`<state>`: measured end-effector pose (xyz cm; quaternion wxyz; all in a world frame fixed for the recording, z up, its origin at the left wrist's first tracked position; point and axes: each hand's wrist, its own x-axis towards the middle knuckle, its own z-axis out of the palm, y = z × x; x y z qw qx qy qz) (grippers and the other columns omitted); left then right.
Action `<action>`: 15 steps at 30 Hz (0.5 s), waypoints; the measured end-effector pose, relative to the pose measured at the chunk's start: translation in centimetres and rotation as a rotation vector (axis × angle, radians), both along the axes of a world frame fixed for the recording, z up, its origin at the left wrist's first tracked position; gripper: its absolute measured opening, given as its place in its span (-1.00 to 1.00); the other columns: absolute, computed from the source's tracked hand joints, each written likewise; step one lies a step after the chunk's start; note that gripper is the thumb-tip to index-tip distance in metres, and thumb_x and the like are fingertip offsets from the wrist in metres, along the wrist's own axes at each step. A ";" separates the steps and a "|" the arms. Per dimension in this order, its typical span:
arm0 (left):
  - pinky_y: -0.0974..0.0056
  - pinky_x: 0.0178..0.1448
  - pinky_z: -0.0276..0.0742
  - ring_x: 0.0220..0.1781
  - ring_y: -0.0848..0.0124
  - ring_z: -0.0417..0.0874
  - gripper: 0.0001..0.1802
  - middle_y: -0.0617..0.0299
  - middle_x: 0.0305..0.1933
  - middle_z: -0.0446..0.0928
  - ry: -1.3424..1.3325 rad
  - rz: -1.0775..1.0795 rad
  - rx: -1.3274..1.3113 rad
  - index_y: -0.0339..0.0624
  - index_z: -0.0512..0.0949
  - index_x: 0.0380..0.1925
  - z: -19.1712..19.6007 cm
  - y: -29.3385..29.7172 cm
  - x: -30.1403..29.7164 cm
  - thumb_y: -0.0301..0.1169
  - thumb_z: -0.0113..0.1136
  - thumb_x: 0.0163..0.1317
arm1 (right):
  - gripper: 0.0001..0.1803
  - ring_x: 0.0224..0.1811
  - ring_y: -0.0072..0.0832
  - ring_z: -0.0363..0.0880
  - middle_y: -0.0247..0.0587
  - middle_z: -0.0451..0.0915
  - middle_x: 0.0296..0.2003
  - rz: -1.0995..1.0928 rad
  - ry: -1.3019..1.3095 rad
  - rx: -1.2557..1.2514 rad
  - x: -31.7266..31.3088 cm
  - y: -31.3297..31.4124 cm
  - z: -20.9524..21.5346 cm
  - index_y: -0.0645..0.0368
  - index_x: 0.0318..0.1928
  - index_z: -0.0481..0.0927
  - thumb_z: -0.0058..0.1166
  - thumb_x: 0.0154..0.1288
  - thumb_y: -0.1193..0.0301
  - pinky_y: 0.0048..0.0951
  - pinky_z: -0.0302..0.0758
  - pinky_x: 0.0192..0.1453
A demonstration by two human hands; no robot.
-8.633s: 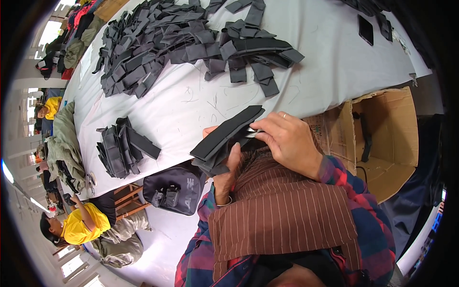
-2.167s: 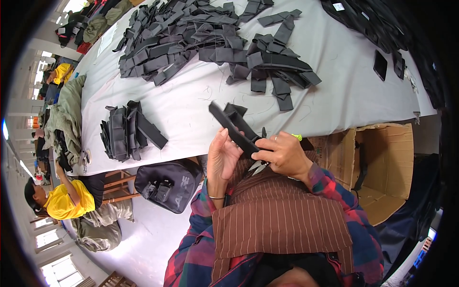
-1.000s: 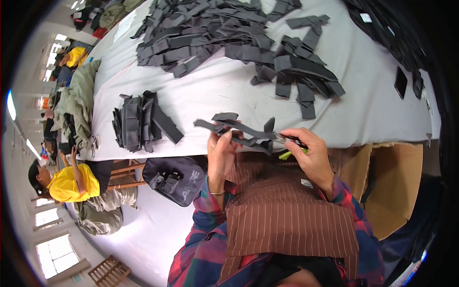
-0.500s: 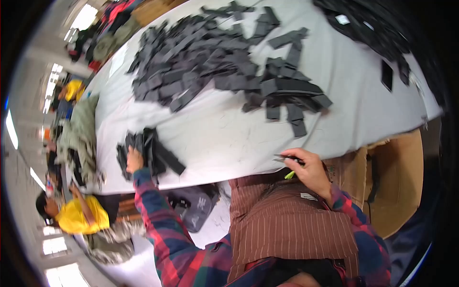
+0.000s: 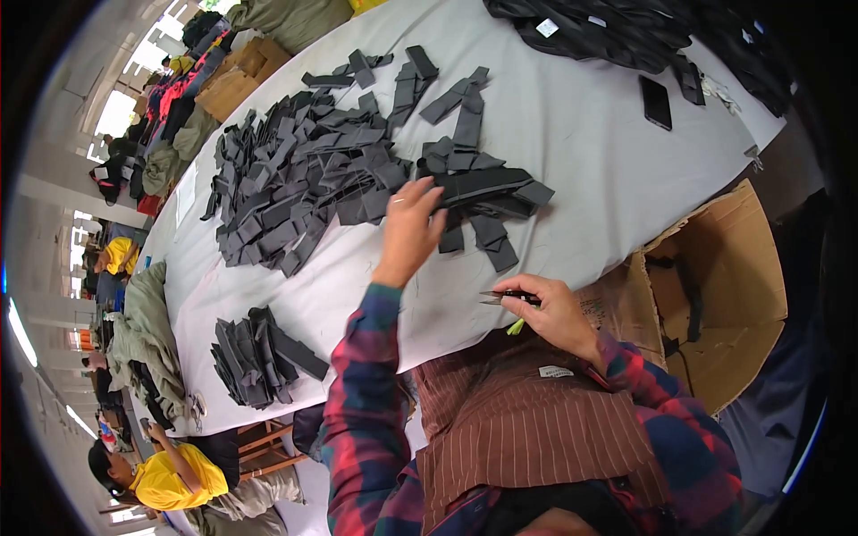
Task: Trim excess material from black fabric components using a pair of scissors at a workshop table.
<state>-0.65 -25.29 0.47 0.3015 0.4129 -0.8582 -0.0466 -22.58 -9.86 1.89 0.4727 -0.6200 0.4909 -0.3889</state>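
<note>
My left hand [image 5: 413, 228] is over the near edge of a large spread of dark grey fabric strips [image 5: 295, 170], its fingers stretched out and apart. Nothing shows in its grasp, though the fingertips partly overlap the strips. Just right of it, more strips lie loosely heaped [image 5: 487, 186]. Close to the table's front edge, my right hand [image 5: 559, 314] is closed around small thread snips [image 5: 511, 297]. Their pointed metal blades face left, and something lime green hangs below them. A smaller stack of grey strips [image 5: 255, 357] rests at the near left of the table.
The table has a white cover [image 5: 590, 170]. A black phone [image 5: 655, 103] and a heap of black garments [image 5: 590, 36] lie at the far right. An open cardboard box [image 5: 715, 295] stands by my right side. A person in a yellow shirt [image 5: 183, 473] is at the left.
My left hand has let go of the smaller stack and moved right and away from me to the large spread. My right hand still grips the snips.
</note>
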 end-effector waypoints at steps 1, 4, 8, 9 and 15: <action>0.06 0.30 0.30 0.26 0.06 0.40 -0.49 0.03 0.23 0.41 -0.134 0.062 0.014 -0.19 0.51 0.05 -1.0 -0.9 -1.7 -0.41 0.32 0.04 | -0.77 -0.29 -0.38 0.62 -0.17 0.65 -0.32 -0.005 0.004 -0.006 -0.3 0.0 0.1 0.19 -0.10 0.61 0.15 0.26 0.40 -0.41 0.49 -0.21; 0.04 0.27 0.29 0.24 0.10 0.40 -0.42 0.07 0.16 0.43 -0.310 0.170 0.113 -0.18 0.49 0.08 -2.3 -2.2 -4.0 -0.38 0.37 -0.02 | -0.77 -0.28 -0.38 0.62 -0.17 0.66 -0.28 -0.041 -0.013 -0.008 -1.5 -0.2 -0.2 0.19 -0.09 0.62 0.15 0.26 0.39 -0.41 0.50 -0.18; 0.06 0.14 0.40 0.09 0.08 0.48 -0.38 0.10 -0.05 0.47 -0.070 0.061 0.297 -0.19 0.50 0.02 -1.5 -2.5 -4.4 -0.44 0.44 -0.15 | -0.76 -0.25 -0.50 0.59 -0.22 0.67 -0.25 -0.115 0.000 -0.028 -3.5 -1.6 0.3 0.23 -0.07 0.61 0.12 0.29 0.42 -0.48 0.49 -0.13; 0.08 0.09 0.44 0.04 0.07 0.50 -0.36 0.10 -0.10 0.48 0.036 0.028 0.355 -0.19 0.50 0.01 -1.4 -2.3 -4.4 -0.46 0.45 -0.19 | -0.76 -0.22 -0.63 0.55 -0.28 0.66 -0.26 -0.124 0.028 0.002 -4.0 -2.4 0.6 0.27 -0.06 0.60 0.10 0.31 0.46 -0.53 0.47 -0.10; 0.19 0.03 0.48 -0.08 0.09 0.56 -0.39 0.07 -0.14 0.47 0.097 0.027 0.610 -0.25 0.52 -0.03 0.4 0.7 -3.6 -0.48 0.47 -0.21 | -0.79 -0.25 -0.39 0.62 -0.15 0.65 -0.28 -0.180 0.068 -0.167 -3.3 -7.6 -0.1 0.23 -0.11 0.60 0.12 0.29 0.40 -0.47 0.47 -0.14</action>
